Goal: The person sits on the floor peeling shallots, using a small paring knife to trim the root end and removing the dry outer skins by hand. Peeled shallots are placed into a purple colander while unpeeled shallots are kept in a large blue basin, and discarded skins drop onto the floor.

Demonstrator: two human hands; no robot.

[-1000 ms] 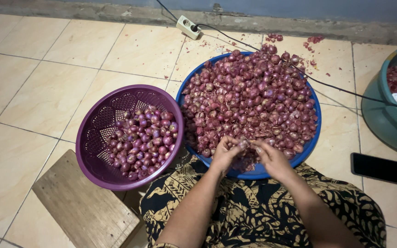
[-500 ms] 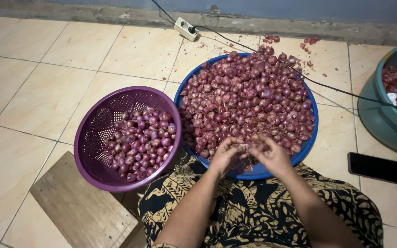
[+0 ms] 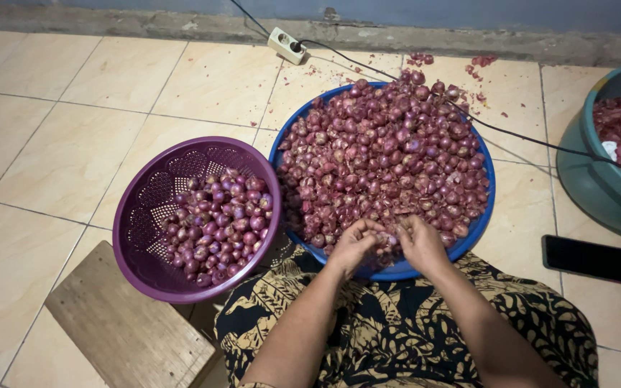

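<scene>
Over a lap in black patterned cloth (image 3: 404,330), the left hand (image 3: 353,244) and the right hand (image 3: 420,243) met, fingers closed around a small shallot (image 3: 389,239) at the near rim of the blue basin (image 3: 484,215). Left of it stood a purple basket (image 3: 152,215) with peeled shallots. Farther lay a power strip (image 3: 287,44).

Two hands (image 3: 389,244) – one blue basin (image 3: 483,215), one purple basket (image 3: 145,215), perhaps hundreds of shallots (image 3: 382,158).

Red-purple shallots (image 3: 386,154) fill a blue basin (image 3: 484,215) beside a purple basket (image 3: 154,194)
</scene>
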